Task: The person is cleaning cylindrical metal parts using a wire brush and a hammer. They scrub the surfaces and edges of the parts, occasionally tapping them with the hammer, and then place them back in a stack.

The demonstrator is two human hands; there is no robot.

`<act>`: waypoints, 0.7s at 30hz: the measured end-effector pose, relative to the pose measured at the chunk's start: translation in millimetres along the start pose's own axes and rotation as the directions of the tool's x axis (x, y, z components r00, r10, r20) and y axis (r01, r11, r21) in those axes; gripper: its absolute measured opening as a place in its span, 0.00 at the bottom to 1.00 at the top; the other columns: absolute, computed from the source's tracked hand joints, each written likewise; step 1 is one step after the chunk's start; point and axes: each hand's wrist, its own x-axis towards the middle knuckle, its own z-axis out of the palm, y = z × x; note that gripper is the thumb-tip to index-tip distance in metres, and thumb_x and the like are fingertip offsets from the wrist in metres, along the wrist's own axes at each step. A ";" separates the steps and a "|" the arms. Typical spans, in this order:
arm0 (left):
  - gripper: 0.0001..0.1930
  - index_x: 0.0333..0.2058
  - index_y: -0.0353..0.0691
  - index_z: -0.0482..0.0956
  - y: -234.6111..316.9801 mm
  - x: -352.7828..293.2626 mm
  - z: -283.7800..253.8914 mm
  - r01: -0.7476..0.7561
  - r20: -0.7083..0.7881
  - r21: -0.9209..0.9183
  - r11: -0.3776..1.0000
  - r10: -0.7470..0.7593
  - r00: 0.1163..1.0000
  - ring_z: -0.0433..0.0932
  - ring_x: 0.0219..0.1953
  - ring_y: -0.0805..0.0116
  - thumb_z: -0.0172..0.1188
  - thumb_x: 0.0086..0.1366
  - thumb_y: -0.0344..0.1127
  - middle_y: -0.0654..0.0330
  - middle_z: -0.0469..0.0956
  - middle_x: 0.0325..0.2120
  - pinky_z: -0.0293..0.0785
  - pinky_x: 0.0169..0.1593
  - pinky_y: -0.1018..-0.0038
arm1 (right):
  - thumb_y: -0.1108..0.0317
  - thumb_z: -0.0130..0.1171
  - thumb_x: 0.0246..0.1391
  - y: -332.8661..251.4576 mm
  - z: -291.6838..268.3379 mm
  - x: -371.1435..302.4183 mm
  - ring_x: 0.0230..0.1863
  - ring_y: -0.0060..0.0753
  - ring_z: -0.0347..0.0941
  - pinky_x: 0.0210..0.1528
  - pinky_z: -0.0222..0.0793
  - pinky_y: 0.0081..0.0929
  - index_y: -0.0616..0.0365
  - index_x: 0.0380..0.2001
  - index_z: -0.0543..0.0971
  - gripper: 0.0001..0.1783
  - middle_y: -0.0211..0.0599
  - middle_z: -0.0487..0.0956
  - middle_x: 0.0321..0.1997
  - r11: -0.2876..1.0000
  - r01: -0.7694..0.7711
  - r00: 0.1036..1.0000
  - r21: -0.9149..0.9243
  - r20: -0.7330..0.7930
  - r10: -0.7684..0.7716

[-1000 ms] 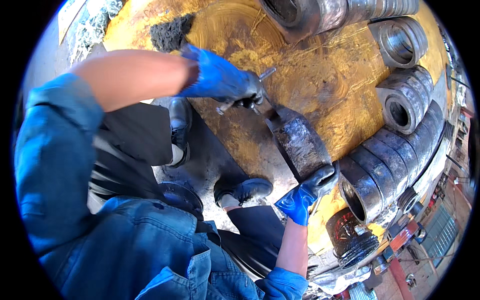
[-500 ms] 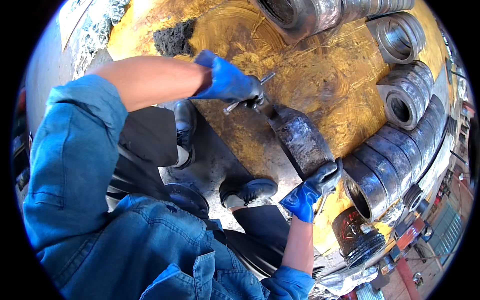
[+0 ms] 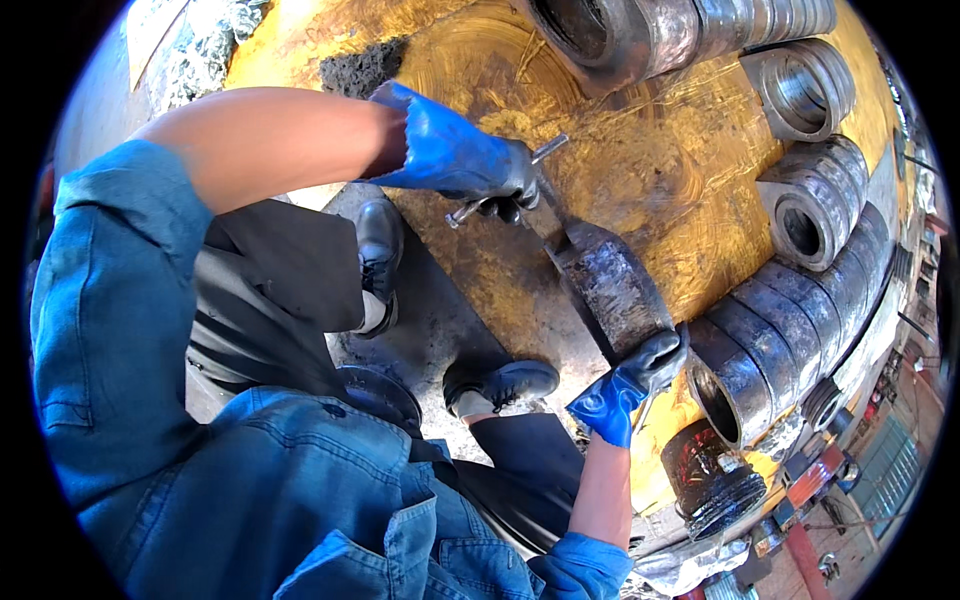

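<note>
My left hand (image 3: pixel 500 180), in a blue glove with a dark grip, is closed round a thin steel bar (image 3: pixel 551 148) whose two ends stick out of the fist. Below that fist a flat metal shank (image 3: pixel 546 218) runs to a thick, dark, worn metal block (image 3: pixel 615 285). Over the block's other end lies my right hand (image 3: pixel 635 375), gloved alike, its fingers closed on that end. A thin metal rod (image 3: pixel 645 412) shows beside the right glove; whether the hand holds it, I cannot tell. The block's underside is hidden.
Heavy metal rings (image 3: pixel 765 320) lie in rows to the right, with more ring-shaped parts (image 3: pixel 620 40) at the far side. An oily dark can (image 3: pixel 710 480) stands near my right forearm. A black clump (image 3: pixel 362 70) sits on the yellow, stained surface (image 3: pixel 680 150). My shoes (image 3: pixel 505 385) are close below.
The view has shifted slightly. My left hand has moved a little to the right with the bar, and the bar's angle has changed slightly. My right hand stays on the block.
</note>
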 end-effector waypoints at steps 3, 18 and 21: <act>0.08 0.29 0.41 0.82 -35.0 36.9 1.4 -0.053 0.039 -0.001 0.999 0.053 0.998 0.71 0.18 0.67 0.61 0.63 0.37 0.63 0.77 0.18 0.68 0.27 0.64 | 0.47 0.44 0.72 -5.5 -2.7 0.6 0.59 0.58 0.74 0.64 0.67 0.47 0.71 0.56 0.76 0.33 0.61 0.77 0.59 0.999 -0.018 1.000 -0.029 0.008 0.019; 0.08 0.35 0.44 0.79 -5.2 57.3 15.9 0.190 -0.067 0.204 0.960 -0.180 0.981 0.67 0.16 0.69 0.59 0.63 0.41 0.61 0.76 0.22 0.64 0.20 0.66 | 0.52 0.45 0.73 6.8 8.2 0.9 0.57 0.57 0.75 0.63 0.67 0.46 0.70 0.56 0.77 0.29 0.60 0.79 0.57 1.000 0.025 1.000 0.008 -0.014 -0.025; 0.10 0.36 0.42 0.79 10.4 17.1 -3.6 0.053 0.074 -0.089 0.995 -0.047 0.996 0.69 0.17 0.69 0.60 0.62 0.42 0.59 0.78 0.23 0.66 0.23 0.65 | 0.52 0.45 0.73 12.7 -2.1 2.1 0.57 0.57 0.75 0.63 0.68 0.46 0.70 0.55 0.77 0.28 0.59 0.79 0.57 0.998 0.031 0.998 -0.059 -0.045 -0.034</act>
